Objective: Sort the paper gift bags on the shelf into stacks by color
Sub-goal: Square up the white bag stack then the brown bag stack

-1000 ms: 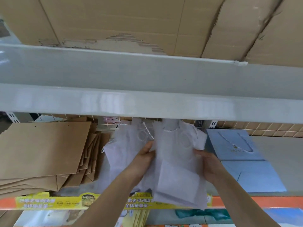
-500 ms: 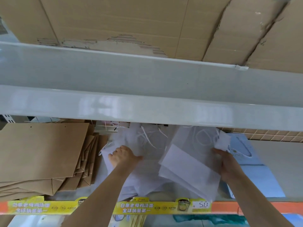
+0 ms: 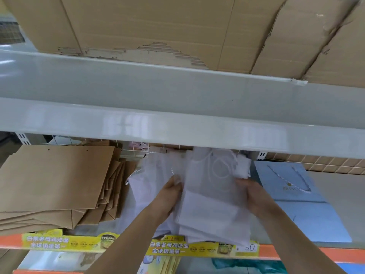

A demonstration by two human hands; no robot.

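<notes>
A bundle of white paper gift bags point(image 3: 213, 204) with cord handles lies in the middle of the shelf, over more white bags point(image 3: 150, 178). My left hand point(image 3: 169, 194) grips the bundle's left edge. My right hand point(image 3: 250, 192) grips its right edge. A fanned stack of brown kraft bags point(image 3: 59, 182) lies to the left. Light blue bags point(image 3: 296, 196) with a twisted cord handle lie flat to the right.
A grey metal shelf point(image 3: 177, 119) hangs low just above the bags, with cardboard boxes point(image 3: 158, 26) on it. The shelf's orange front rail point(image 3: 296, 252) carries yellow labels point(image 3: 197, 248). A wire grid point(image 3: 325, 163) backs the shelf.
The white bundle, which my right hand had swung out to the right, is back over the white pile. My left hand has left the pile and taken the bundle's left edge.
</notes>
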